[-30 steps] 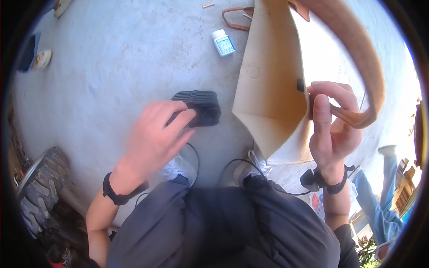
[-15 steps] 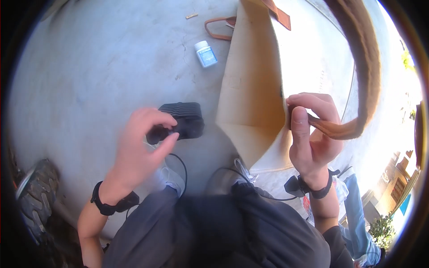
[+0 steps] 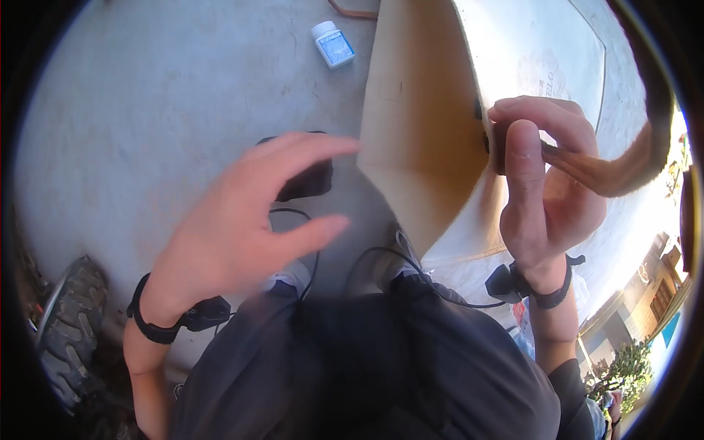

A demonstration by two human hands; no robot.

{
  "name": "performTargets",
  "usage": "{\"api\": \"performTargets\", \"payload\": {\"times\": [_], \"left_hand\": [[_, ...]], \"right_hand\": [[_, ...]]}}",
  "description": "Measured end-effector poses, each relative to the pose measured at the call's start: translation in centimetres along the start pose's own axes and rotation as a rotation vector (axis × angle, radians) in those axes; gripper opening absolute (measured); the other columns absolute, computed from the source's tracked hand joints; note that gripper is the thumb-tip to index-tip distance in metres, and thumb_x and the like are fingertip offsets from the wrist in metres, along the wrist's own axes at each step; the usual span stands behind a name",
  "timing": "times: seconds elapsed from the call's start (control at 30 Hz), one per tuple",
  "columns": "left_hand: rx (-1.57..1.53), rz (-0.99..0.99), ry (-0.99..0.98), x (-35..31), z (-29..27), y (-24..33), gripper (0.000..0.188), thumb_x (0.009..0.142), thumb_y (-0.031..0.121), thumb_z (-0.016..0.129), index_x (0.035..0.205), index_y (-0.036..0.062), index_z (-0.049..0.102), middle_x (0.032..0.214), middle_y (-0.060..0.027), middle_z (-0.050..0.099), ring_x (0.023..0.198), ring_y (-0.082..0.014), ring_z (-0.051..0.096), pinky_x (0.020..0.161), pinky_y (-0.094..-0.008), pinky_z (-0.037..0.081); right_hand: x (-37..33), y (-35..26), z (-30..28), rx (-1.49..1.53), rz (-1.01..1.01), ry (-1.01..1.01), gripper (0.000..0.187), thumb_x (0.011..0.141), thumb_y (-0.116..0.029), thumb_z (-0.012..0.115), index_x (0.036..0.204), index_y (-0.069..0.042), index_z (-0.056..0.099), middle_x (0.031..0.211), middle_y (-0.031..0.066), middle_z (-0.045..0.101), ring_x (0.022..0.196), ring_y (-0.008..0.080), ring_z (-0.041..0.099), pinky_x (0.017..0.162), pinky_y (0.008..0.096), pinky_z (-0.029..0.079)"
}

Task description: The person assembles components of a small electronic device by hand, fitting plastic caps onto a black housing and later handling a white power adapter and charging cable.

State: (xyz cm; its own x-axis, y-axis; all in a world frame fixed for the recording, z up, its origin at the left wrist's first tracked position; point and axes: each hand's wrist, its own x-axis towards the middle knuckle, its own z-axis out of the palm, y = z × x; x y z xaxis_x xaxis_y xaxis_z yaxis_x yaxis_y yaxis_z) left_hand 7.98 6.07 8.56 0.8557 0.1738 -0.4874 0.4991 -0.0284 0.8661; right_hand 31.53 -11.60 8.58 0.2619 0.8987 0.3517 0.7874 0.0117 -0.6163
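A cream tote bag [image 3: 422,103] with brown handles lies before me, its mouth gaping toward the left. My right hand [image 3: 554,172] pinches the base of a brown handle [image 3: 583,165] at the bag's right edge. With thumb and fingers spread and nothing between them, my left hand [image 3: 249,213] hovers left of the bag's mouth, slightly blurred. Partly hidden behind that hand is a black ribbed object [image 3: 312,180] on the floor; its kind cannot be told. A small white bottle with a blue label [image 3: 334,45] lies farther off, left of the bag.
Grey concrete floor [image 3: 147,132] spreads under everything. At the lower left stands a treaded tyre [image 3: 73,323]. Black cables [image 3: 367,253] run between my wrists near my shoes. A green plant [image 3: 623,370] shows at the far right.
My left hand has opened wider and moved up and toward the bag. My right hand has shifted right and up, still on the handle, and the view has moved slightly.
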Motion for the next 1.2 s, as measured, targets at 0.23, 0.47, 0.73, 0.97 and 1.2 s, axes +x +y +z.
{"api": "performTargets", "payload": {"times": [0.23,0.47,0.73,0.97,1.2], "left_hand": [[0.75,0.002,0.308,-4.2,-0.8,-3.3,0.058,0.073,0.002,0.081,0.129,0.0061,0.063,0.127,-0.0145,0.06,0.112,-0.0358,0.062,0.099,-0.0411,0.051],[0.657,-0.01,0.287,-4.4,-1.4,-4.8,0.046,0.075,-0.002,0.079,0.119,0.0037,0.066,0.118,-0.013,0.065,0.106,-0.0324,0.065,0.093,-0.0388,0.052],[0.433,-0.017,0.229,-4.5,-2.4,-3.9,0.046,0.075,0.004,0.085,0.118,0.0033,0.067,0.112,-0.0127,0.068,0.099,-0.031,0.066,0.088,-0.0359,0.053],[0.57,0.032,0.283,-4.3,-2.5,-3.5,0.05,0.073,0.005,0.085,0.12,0.0033,0.067,0.107,-0.0153,0.068,0.101,-0.036,0.066,0.089,-0.0402,0.053],[0.739,-0.01,0.193,-4.9,-2.7,-1.4,0.054,0.073,0.004,0.083,0.125,0.0039,0.065,0.102,-0.0166,0.068,0.094,-0.0377,0.064,0.083,-0.0433,0.052]], "right_hand": [[0.6,-1.1,1.1,0.024,0.088,-0.031,0.017,0.105,-0.006,0.06,0.113,0.006,0.07,0.104,0.013,0.072,0.074,0.0128,0.066,0.063,0.0209,0.051],[1.0,-1.0,2.5,0.12,0.07,0.004,0.017,0.105,-0.005,0.059,0.113,0.006,0.07,0.103,0.0132,0.073,0.082,0.0146,0.069,0.068,0.0211,0.053],[1.3,-1.0,2.5,0.086,-0.005,0.016,0.017,0.105,-0.007,0.061,0.114,0.005,0.07,0.104,0.0135,0.073,0.081,0.0139,0.069,0.068,0.0212,0.052],[0.7,0.4,0.7,0.029,0.035,-0.029,0.018,0.105,-0.007,0.06,0.113,0.004,0.071,0.103,0.0137,0.074,0.082,0.0149,0.069,0.069,0.0219,0.052],[1.8,-1.5,1.1,0.021,0.066,-0.071,0.018,0.105,-0.006,0.06,0.113,0.006,0.07,0.104,0.0145,0.074,0.079,0.0147,0.068,0.065,0.021,0.052]]}}
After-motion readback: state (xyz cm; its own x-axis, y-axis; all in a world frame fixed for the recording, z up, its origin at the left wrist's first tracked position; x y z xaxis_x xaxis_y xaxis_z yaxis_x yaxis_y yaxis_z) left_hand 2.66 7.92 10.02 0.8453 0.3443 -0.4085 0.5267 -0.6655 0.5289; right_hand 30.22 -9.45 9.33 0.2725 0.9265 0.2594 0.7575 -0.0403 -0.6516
